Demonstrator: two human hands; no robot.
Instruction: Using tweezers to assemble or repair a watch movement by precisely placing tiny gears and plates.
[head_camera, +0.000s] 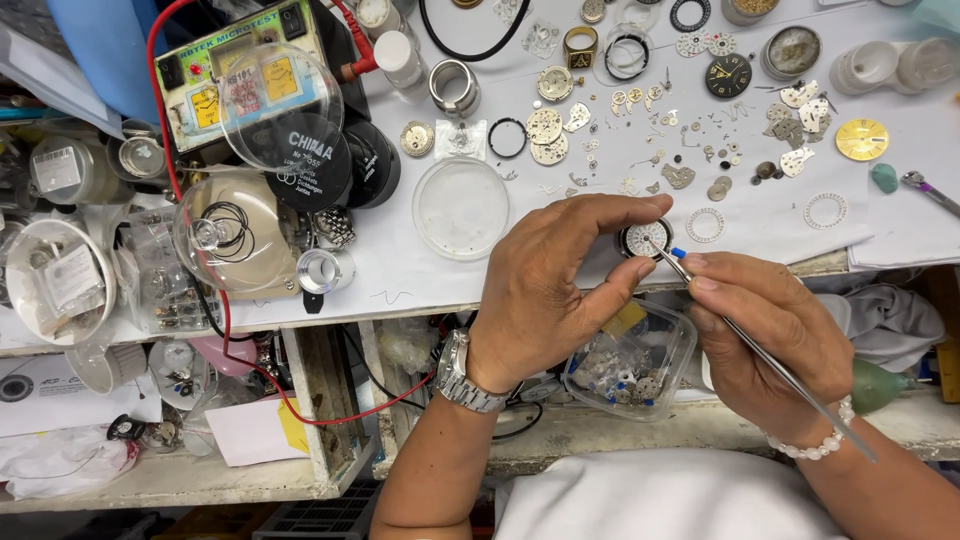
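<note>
At the centre of the frame, the left hand (545, 290) pinches a small round silver watch movement (645, 238) between thumb and fingers, just above the white bench edge (400, 290) — the right hand (770, 330), fingers clamped on thin steel tweezers (745, 345), touches the tips to it.

Lighting is bright and even across the white bench (430, 270), apparently from overhead. Shadows are soft and short; the hands cast only a faint shade on the paper beneath them. Glare marks the clear domes (280, 105) and the round dish (461, 207). Focus is sharp at centre; small parts remain legible. Below the bench edge the scene is dimmer. Slight wide-angle bending shows at the frame edges.
</note>
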